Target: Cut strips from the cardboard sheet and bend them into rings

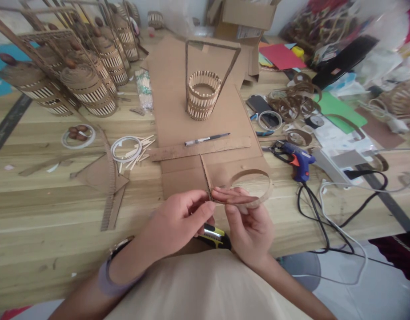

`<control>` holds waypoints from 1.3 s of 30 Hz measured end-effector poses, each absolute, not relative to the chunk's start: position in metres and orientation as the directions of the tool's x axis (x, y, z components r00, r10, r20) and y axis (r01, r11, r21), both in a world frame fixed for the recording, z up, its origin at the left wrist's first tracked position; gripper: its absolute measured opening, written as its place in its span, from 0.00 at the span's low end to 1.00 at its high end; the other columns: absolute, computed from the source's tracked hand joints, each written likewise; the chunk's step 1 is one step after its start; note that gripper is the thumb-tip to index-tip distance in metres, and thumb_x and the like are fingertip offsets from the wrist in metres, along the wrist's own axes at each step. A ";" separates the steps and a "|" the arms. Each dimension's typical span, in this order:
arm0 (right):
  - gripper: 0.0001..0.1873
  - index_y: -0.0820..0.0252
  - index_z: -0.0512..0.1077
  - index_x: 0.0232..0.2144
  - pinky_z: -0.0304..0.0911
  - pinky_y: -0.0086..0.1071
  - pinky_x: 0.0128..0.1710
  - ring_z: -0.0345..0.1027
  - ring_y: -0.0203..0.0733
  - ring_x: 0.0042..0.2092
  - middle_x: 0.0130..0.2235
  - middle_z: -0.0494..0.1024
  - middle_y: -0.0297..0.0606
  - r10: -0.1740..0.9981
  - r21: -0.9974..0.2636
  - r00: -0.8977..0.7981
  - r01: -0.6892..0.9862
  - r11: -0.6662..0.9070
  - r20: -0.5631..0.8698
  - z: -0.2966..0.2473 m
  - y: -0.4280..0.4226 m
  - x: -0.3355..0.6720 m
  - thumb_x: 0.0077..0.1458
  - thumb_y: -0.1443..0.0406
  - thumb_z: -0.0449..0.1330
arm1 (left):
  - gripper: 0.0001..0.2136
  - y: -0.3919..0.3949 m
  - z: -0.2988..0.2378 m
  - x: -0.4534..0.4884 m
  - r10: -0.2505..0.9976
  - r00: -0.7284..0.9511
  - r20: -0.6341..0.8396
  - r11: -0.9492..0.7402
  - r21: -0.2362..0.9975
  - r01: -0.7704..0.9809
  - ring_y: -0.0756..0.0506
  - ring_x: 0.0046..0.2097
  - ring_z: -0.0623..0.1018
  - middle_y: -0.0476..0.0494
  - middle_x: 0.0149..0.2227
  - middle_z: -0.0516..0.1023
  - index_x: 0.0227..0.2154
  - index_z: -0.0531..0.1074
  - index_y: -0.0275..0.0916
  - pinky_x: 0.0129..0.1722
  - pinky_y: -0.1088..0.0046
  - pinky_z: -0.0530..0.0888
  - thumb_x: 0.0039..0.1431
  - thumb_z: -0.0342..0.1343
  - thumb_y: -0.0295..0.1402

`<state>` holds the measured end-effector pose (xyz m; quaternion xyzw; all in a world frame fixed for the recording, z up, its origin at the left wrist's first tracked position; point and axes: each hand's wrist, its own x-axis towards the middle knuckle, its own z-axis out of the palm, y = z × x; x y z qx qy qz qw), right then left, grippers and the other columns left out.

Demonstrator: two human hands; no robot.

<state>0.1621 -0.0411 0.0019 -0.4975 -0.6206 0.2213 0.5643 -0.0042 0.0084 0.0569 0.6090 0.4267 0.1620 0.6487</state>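
Near the front edge of the table, my left hand pinches a narrow cardboard strip that points away from me. Its thumb lies beside the fingertips of my right hand. That hand closes around a thin cardboard ring, thumb outside and fingers partly inside the loop. Whether strip and ring are one piece is hidden by the fingers. A yellow and black utility knife lies just below my hands. Farther off, a small matchstick basket with a tall cardboard handle stands on a cardboard sheet.
A pen lies by a flat cardboard strip. Loose sticks and a tape roll are at left, behind them several lidded matchstick lanterns. A blue glue gun with trailing cables sits right, near a phone and cardboard coils.
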 end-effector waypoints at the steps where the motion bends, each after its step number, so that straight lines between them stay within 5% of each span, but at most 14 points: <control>1: 0.09 0.53 0.73 0.43 0.67 0.50 0.55 0.77 0.46 0.49 0.42 0.84 0.37 0.861 -0.827 0.122 0.371 0.422 0.494 0.002 -0.041 0.162 0.64 0.70 0.57 | 0.12 0.010 0.056 -0.003 0.712 0.588 -0.384 0.292 0.923 0.249 0.51 0.27 0.74 0.49 0.28 0.77 0.31 0.71 0.38 0.27 0.77 0.70 0.64 0.50 0.40; 9: 0.12 0.52 0.73 0.45 0.63 0.46 0.57 0.78 0.45 0.49 0.43 0.84 0.35 0.842 -0.755 0.081 0.496 0.429 0.533 0.004 -0.039 0.161 0.61 0.72 0.58 | 0.07 0.011 0.055 0.007 0.693 0.552 -0.464 0.542 0.840 0.027 0.52 0.27 0.75 0.50 0.25 0.76 0.28 0.72 0.36 0.30 0.77 0.73 0.59 0.52 0.31; 30: 0.11 0.54 0.69 0.43 0.59 0.42 0.52 0.80 0.42 0.44 0.42 0.85 0.36 0.741 -0.468 -0.125 0.704 0.535 0.659 0.019 -0.031 0.158 0.61 0.73 0.58 | 0.07 0.011 0.053 0.008 0.777 0.461 -0.429 0.447 0.891 0.077 0.52 0.26 0.75 0.52 0.23 0.74 0.26 0.73 0.37 0.27 0.80 0.72 0.54 0.50 0.29; 39: 0.08 0.51 0.75 0.40 0.64 0.41 0.49 0.79 0.42 0.44 0.41 0.84 0.33 0.823 -0.661 0.061 0.631 0.406 0.565 0.018 -0.031 0.158 0.63 0.70 0.58 | 0.08 0.012 0.055 0.004 0.789 0.464 -0.403 0.298 0.911 0.283 0.53 0.23 0.72 0.53 0.22 0.74 0.23 0.70 0.39 0.24 0.80 0.67 0.55 0.48 0.29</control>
